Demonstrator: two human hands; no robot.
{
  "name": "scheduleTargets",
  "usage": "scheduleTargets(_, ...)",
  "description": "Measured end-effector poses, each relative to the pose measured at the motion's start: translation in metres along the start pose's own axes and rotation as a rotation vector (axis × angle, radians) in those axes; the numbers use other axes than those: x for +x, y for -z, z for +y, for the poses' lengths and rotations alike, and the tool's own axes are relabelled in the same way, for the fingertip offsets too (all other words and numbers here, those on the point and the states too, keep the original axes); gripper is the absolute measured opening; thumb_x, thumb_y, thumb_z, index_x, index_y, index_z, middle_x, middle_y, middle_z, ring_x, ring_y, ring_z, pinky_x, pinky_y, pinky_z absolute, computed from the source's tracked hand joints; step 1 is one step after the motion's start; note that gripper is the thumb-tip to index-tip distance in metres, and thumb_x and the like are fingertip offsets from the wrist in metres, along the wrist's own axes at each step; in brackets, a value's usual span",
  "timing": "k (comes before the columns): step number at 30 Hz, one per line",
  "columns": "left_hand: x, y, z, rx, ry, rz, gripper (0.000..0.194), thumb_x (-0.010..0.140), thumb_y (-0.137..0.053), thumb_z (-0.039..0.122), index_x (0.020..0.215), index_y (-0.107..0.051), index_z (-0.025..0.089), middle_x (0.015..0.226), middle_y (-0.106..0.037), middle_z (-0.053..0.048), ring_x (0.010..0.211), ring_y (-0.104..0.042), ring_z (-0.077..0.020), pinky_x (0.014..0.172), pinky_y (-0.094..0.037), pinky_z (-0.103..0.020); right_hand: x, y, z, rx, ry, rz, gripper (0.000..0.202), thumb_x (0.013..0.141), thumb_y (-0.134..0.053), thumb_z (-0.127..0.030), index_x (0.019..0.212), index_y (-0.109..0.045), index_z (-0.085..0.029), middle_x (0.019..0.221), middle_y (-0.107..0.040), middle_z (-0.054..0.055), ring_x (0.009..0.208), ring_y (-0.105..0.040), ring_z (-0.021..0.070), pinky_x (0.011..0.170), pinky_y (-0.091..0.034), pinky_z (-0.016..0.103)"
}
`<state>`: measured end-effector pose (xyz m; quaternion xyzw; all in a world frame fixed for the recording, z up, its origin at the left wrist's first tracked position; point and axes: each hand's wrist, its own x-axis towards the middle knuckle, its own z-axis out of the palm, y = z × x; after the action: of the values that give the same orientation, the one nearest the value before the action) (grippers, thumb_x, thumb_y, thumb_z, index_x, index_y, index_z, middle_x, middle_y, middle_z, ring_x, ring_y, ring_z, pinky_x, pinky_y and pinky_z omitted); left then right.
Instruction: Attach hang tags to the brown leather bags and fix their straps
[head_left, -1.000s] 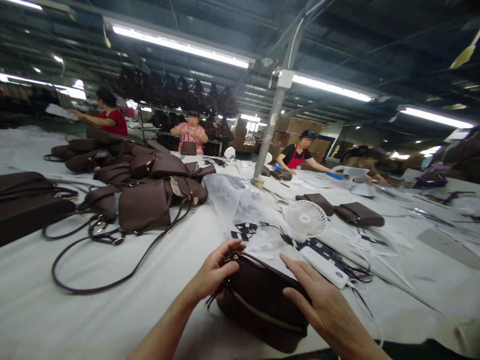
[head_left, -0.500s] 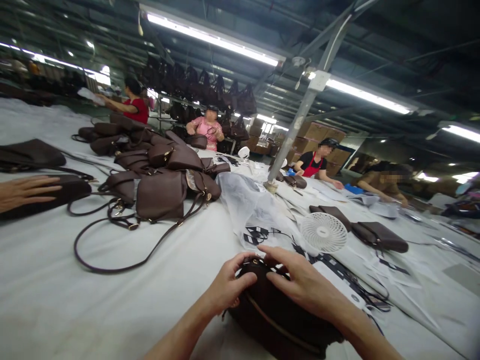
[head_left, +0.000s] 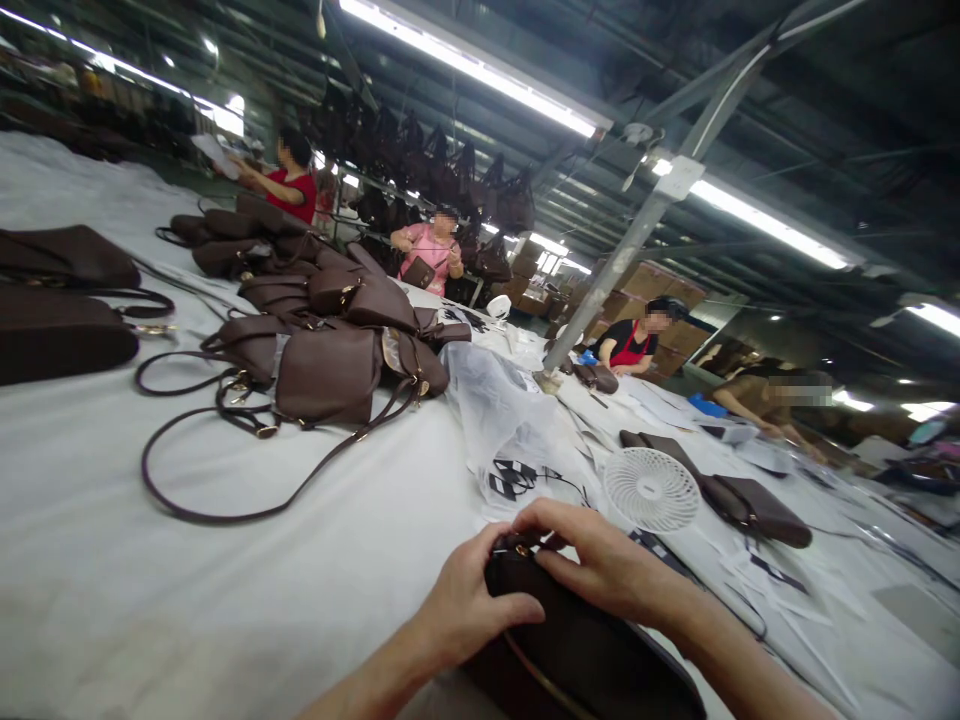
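Observation:
A dark brown bag (head_left: 600, 640) with a zipper lies at the bottom of the view, close to me. My left hand (head_left: 476, 590) grips its near end, the thumb lying over the top. Across from it, my right hand (head_left: 592, 555) is closed on the same end, its fingers bent around a small gold-coloured metal fitting (head_left: 523, 550). The fingertips of both hands almost meet there. The bag's underside and the far fingers are hidden.
Brown bags with straps (head_left: 326, 375) are piled left of centre, with more at the far left. A plastic bag (head_left: 495, 410), a white fan (head_left: 651, 490) and a metal post (head_left: 607, 285) stand ahead. Several people work beyond.
Another person's hand has left the bag at the far left. My left thumb lies further over the bag, and my right fingers are more bent. The view has shifted slightly.

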<state>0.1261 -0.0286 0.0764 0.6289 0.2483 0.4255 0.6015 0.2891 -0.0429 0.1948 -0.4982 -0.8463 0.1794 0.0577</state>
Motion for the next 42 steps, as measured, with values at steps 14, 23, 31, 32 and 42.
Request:
scheduleTargets(14,0.001,-0.008,0.004,0.103,0.073,0.053,0.022,0.073,-0.061,0.027,0.094,-0.058,0.020,0.086,-0.062,0.000,0.082,-0.054,-0.0193,0.076,-0.041,-0.029,-0.041,-0.017,-0.024,-0.480,-0.021,0.220,0.026,0.094,-0.036,-0.023,0.082,-0.059,-0.023,0.074,-0.065,0.004,0.059,-0.061,0.0159,0.053,-0.049,0.027)
scheduleTargets(23,-0.002,-0.004,0.004,0.146,-0.011,-0.039,0.015,0.072,-0.060,0.028,0.082,-0.053,0.019,0.083,-0.058,-0.002,0.083,-0.050,-0.0204,0.073,-0.038,-0.028,-0.042,-0.061,-0.030,-0.408,-0.255,0.442,0.029,0.096,-0.030,-0.023,0.099,-0.058,-0.022,0.074,-0.072,0.005,0.062,-0.069,0.0180,0.052,-0.050,0.024)
scheduleTargets(31,-0.003,0.001,0.004,0.130,-0.041,-0.149,0.021,0.072,-0.062,0.031,0.089,-0.057,0.020,0.088,-0.062,-0.002,0.083,-0.053,-0.0206,0.075,-0.039,-0.028,-0.032,-0.019,-0.039,-0.521,-0.191,0.342,0.028,0.093,-0.038,-0.021,0.086,-0.065,-0.022,0.077,-0.068,0.006,0.065,-0.065,0.0170,0.058,-0.048,0.024)
scheduleTargets(32,-0.002,0.002,0.004,0.117,-0.044,-0.165,0.022,0.072,-0.061,0.031,0.090,-0.057,0.020,0.088,-0.062,-0.001,0.083,-0.053,-0.0203,0.074,-0.039,-0.028,-0.031,-0.010,-0.035,-0.402,-0.169,0.268,0.029,0.094,-0.037,-0.020,0.095,-0.066,-0.023,0.087,-0.071,0.006,0.075,-0.067,0.0172,0.065,-0.051,0.025)
scheduleTargets(42,0.007,0.007,-0.005,0.023,-0.048,-0.289,0.031,0.071,-0.064,0.038,0.096,-0.059,0.020,0.084,-0.060,0.001,0.081,-0.054,-0.0189,0.071,-0.043,-0.026,-0.033,-0.009,0.005,-0.054,0.010,0.037,0.026,0.096,-0.042,-0.024,0.107,-0.066,-0.026,0.093,-0.072,0.004,0.083,-0.068,0.0144,0.072,-0.052,0.022)
